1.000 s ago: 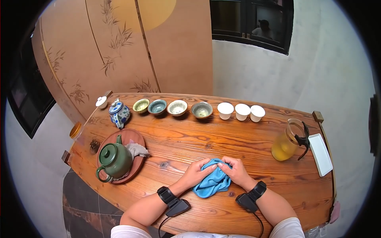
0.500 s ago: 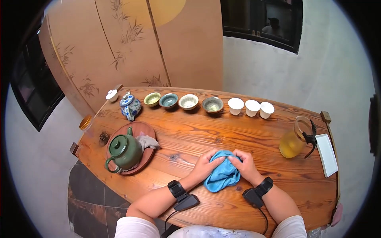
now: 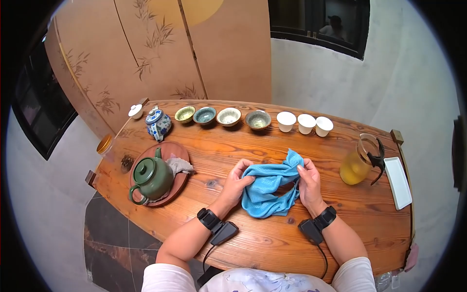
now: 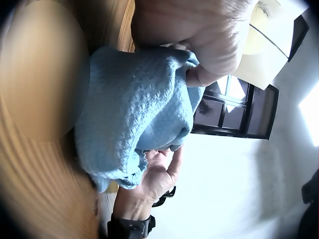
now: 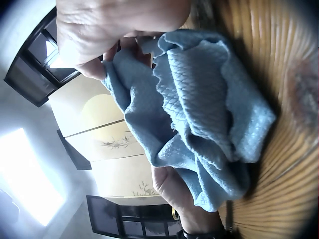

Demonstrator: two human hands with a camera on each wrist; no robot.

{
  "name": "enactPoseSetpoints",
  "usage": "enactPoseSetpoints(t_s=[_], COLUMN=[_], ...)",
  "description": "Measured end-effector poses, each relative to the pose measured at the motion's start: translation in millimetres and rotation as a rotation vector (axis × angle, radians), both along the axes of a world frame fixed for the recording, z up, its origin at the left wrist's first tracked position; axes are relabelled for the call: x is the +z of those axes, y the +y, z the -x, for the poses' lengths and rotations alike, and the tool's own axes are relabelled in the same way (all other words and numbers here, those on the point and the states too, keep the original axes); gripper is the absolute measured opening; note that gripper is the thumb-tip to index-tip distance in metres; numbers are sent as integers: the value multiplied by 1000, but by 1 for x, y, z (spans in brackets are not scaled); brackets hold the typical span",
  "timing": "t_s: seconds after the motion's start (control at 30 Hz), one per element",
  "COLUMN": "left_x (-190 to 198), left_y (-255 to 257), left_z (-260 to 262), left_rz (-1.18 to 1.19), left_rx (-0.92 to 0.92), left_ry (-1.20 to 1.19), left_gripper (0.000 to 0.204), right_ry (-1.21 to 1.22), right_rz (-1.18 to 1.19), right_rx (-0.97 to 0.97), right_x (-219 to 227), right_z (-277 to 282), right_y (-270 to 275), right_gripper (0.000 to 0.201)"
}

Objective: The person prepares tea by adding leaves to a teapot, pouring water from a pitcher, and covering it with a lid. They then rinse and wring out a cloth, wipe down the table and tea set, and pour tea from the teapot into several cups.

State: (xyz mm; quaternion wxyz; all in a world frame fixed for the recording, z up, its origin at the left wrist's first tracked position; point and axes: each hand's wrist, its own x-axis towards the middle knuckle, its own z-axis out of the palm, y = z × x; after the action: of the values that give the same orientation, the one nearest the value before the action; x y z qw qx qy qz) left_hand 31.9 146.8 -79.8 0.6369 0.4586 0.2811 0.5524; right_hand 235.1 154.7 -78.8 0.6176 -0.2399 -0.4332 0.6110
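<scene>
A crumpled blue cloth [image 3: 265, 190] hangs between both hands above the wooden table [image 3: 233, 243], spread wide with a gap in its folds near the right side. My left hand [image 3: 236, 185] pinches its left edge, thumb on top. At its upper right, my right hand [image 3: 310, 184] pinches the cloth between thumb and fingers. The left wrist view shows the cloth [image 4: 134, 109] draped from the left hand [image 4: 199, 35], with the right hand [image 4: 154, 179] beyond. In the right wrist view, folds of cloth [image 5: 194, 89] hang beside the right hand [image 5: 114, 25].
A green teapot [image 3: 154, 179] sits on a round brown tray [image 3: 181, 191] at left with a grey cloth [image 3: 179, 166]. Along the back stand a blue-white pot [image 3: 158, 124], several bowls [image 3: 228, 117] and white cups [image 3: 286, 121]. A glass pitcher [image 3: 352, 168] and white tray [image 3: 398, 185] are at right.
The hands have moved apart and away from the body, and the bunched blue cloth has opened out between them.
</scene>
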Motion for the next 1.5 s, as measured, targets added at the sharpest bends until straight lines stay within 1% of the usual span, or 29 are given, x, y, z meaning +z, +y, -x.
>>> enactPoseSetpoints(t_s=[0.1,0.17,0.3,0.37,0.4,0.47,0.5,0.57,0.6,0.63,0.7,0.73,0.77,0.83,0.87,0.9,1.0,1.03,1.1,1.13,1.17,1.2,1.23,1.27,1.3,1.37,1.4,1.43,1.5], left_x=[1,5,9,16,21,33,42,54,51,51,55,58,63,75,79,89,97,99,100,99,97,96,95,97,99,94,94,91,83], left_y=[1,0,2,2,0,-6,-8,-11,-13,-15,-19,-21,-21,-21,-24,-27,-34,-35,-36,-36,-35,-33,-33,-34,-37,-40,-43,-45,-43], left_z=[1,-1,5,7,7,8,10,14,14,15,18,20,24,32,38,44,62,62,63,67,68,69,70,67,59,46,40,30,22], left_rz=[10,93,78,-70,-68,-104,-99,-231,-345,-342,-367,-365,-364,-335,-315,-298,-122,-122,-159,-197,-196,-232,-267,-232,-200,-246,-182,-158,-480], left_rx=[21,-23,-95,-79,-79,-76,-81,-276,-242,-243,-220,-166,-165,-73,-35,11,-12,-11,124,228,228,310,393,368,308,129,13,-91,-187], left_ry=[-14,-75,-74,124,123,376,376,917,1008,1007,1201,1245,1244,1171,1009,943,641,639,613,775,773,805,837,814,680,616,657,589,832], left_gripper=[24,23,21,23,23,31,31,38,41,41,38,39,39,31,28,27,29,29,26,22,22,20,19,18,16,15,15,16,17], right_ry=[-42,89,165,72,16,9,2,47,97,147,167,188,210,205,211,218,231,238,229,236,243,241,170,99,74,-8,-48,-87,-176], right_rz=[-44,-17,32,-57,-109,-167,-226,-228,-220,-214,-203,-202,-203,-219,-247,-274,-241,-247,-262,-225,-189,-189,-155,-121,-97,-93,-97,-100,-142], right_rx=[-10,15,3,-128,-147,-157,-166,-178,-164,-148,-137,-171,-206,-231,-242,-252,-281,-286,-278,-283,-288,-289,-304,-318,-256,-163,-118,-73,73], right_x=[-1,-1,9,12,15,27,34,47,53,60,74,81,86,88,91,94,98,98,100,101,102,100,95,89,81,60,57,54,45], right_z=[-1,2,1,1,-1,-2,-3,-6,-8,-9,-13,-14,-16,-25,-29,-32,-41,-43,-44,-45,-45,-44,-41,-37,-32,-15,-3,9,23], right_y=[-1,-1,0,0,-1,-7,-11,-14,-17,-19,-24,-27,-27,-25,-24,-24,-23,-21,-21,-21,-21,-19,-16,-12,-9,-7,-12,-18,-30], right_gripper=[14,14,14,15,15,14,14,13,14,15,15,15,15,16,16,16,15,15,16,15,14,14,14,13,12,13,13,14,16])
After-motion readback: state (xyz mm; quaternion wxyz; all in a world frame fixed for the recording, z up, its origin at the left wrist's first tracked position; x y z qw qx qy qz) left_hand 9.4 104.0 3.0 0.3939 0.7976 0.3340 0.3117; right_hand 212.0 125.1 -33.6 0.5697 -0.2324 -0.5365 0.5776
